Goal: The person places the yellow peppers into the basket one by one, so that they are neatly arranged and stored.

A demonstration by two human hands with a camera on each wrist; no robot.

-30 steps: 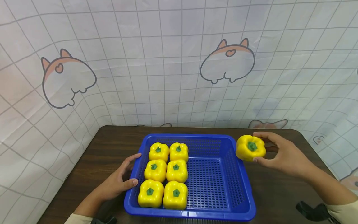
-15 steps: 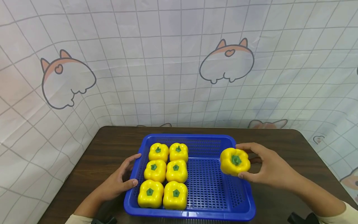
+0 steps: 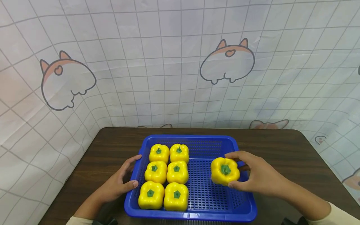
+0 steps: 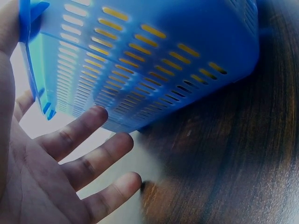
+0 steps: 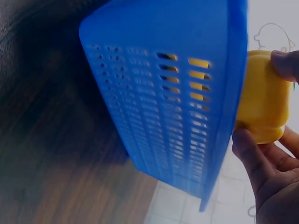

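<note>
A blue plastic basket (image 3: 219, 216) with slotted walls stands on the dark table. In its left half sit several yellow bell peppers (image 3: 176, 196) with green stems, in two columns. My right hand (image 3: 258, 175) holds another yellow bell pepper (image 3: 222, 175) by its sides, over the right part of the basket. The right wrist view has this yellow pepper (image 5: 264, 98) between thumb and fingers, level with the basket rim (image 5: 236, 70). My left hand (image 3: 118, 182) rests at the left rim with thumb and index finger touching it. Its other fingers (image 4: 100, 161) extend loosely beside the slotted wall (image 4: 154, 51).
Brown wood-grain table (image 3: 112, 147) surrounds the basket. Behind it hangs a white grid-patterned cloth (image 3: 168, 72) with cartoon animal prints. Black wrist straps (image 3: 295, 221) show at the lower edge of the head view.
My right hand has carried the yellow bell pepper leftward and toward me, from beyond the basket's right rim to over its interior. The left hand and basket stay in place.
</note>
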